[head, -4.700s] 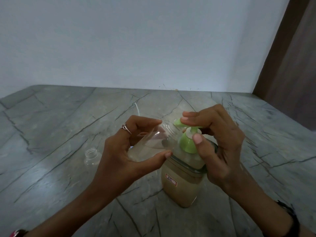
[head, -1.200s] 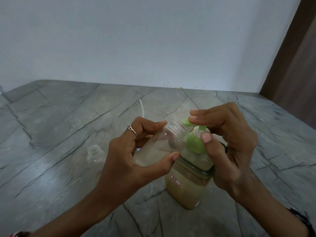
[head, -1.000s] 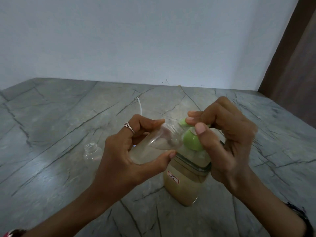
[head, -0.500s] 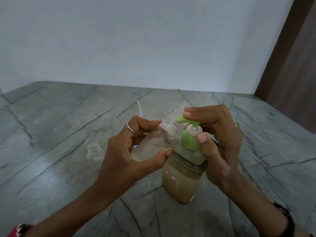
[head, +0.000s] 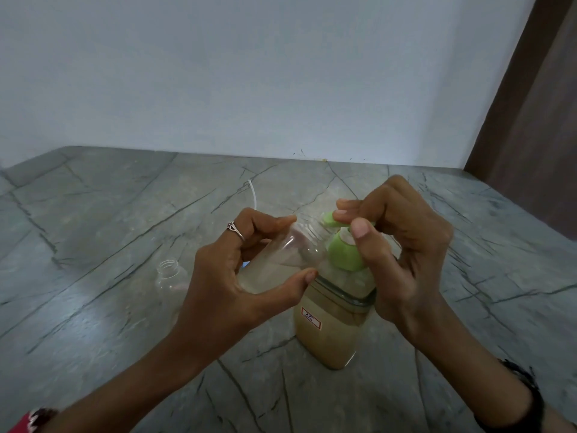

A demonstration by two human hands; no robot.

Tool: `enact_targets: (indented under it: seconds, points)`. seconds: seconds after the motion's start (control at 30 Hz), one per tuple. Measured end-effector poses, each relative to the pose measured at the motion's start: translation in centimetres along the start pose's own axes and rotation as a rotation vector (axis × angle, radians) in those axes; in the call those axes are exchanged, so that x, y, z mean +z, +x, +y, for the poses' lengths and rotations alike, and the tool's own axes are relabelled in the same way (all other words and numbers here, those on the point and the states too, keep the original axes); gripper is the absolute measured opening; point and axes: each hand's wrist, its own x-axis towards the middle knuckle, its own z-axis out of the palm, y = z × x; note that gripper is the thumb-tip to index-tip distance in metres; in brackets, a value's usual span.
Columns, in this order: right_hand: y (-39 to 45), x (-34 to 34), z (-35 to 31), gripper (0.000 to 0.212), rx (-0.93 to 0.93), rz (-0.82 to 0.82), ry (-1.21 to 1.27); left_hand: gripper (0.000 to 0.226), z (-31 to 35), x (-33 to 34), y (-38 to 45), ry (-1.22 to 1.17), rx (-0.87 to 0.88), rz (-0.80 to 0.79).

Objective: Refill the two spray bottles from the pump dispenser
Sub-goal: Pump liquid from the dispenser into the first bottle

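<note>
The pump dispenser (head: pixel 327 335), a clear square bottle of tan liquid with a green pump head (head: pixel 343 254), stands on the stone floor. My right hand (head: pixel 402 257) grips the pump head from above, fingers on the nozzle, and the head is pressed low. My left hand (head: pixel 231 282) holds a clear spray bottle (head: pixel 281 260) tilted, its open mouth at the green nozzle; pale liquid lies in its lower part. A second clear spray bottle (head: pixel 170 276) stands uncapped on the floor to the left of my left hand.
A thin white dip tube (head: pixel 253 193) lies on the grey veined floor (head: pixel 93 232) behind my left hand. A white wall runs along the back, and a brown door or panel (head: pixel 537 145) stands at the right.
The pump head, raised half a second ago, is pushed down again under my right hand. The tilted bottle stays at the nozzle in my left hand.
</note>
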Motion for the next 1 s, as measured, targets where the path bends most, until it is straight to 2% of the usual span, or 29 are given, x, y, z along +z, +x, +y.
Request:
enact_targets:
  seconds: [0.2, 0.37, 0.5, 1.0]
  points:
    - [-0.7, -0.3, 0.4, 0.021, 0.024, -0.022, 0.038, 0.038, 0.1, -0.1, 0.1, 0.009, 0.011, -0.007]
    - [-1.3, -0.6, 1.0, 0.031, 0.101, -0.102, 0.1, 0.036, 0.0, 0.0, 0.1, -0.008, 0.004, 0.005]
    - [-1.5, -0.8, 1.0, 0.029, 0.173, -0.208, 0.19, 0.037, 0.0, 0.1, 0.1, -0.003, -0.003, 0.004]
    - [-1.3, -0.5, 1.0, 0.039, 0.163, -0.133, 0.304, 0.038, -0.1, 0.1, -0.1, 0.038, -0.002, 0.014]
